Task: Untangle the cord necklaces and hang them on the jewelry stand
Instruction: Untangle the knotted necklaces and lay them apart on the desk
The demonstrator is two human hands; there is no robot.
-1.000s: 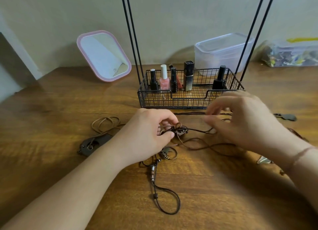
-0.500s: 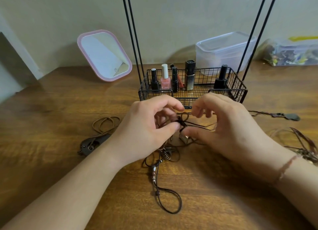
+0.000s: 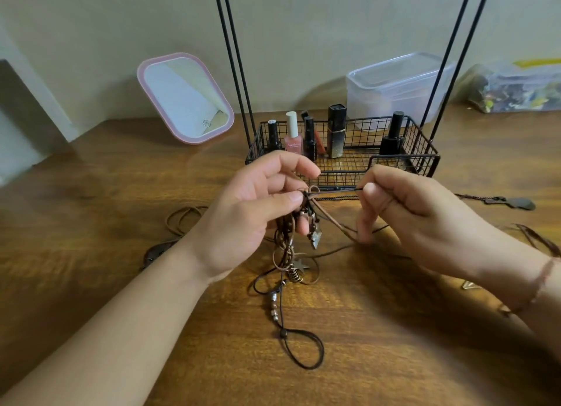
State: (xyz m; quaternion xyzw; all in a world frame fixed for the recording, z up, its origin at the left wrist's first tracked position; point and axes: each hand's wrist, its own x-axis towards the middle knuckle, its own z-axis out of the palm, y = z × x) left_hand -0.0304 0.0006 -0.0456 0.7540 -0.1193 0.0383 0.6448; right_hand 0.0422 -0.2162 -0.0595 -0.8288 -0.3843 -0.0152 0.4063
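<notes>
The left hand is raised above the table, palm turned toward the right, its forearm coming in from the lower left. Thumb and fingers are curled and pinch the knot of the tangled cords. From that pinch the cords hang down below the hand, carrying a small metal pendant, a star charm and a coiled spring charm, and they trail onto the wood toward the viewer, ending in a dark loop strung with a few beads.

The right hand is held at the same height, just beside the left, its forearm entering from the lower right with a thin band at the wrist. Its thumb and forefinger pinch a thin dark cord that runs taut across the short gap to the knot. A brown cord slants from the knot down under this hand.

Just beyond both hands stands the jewelry stand, a black wire basket with thin upright rods; bottles of nail polish stand in it. Left of the left hand a coil of light brown cord lies flat. Right of the right hand another necklace lies on the wood. Further back, a pink-framed mirror leans against the pale wall, and a clear plastic box sits behind the basket.
</notes>
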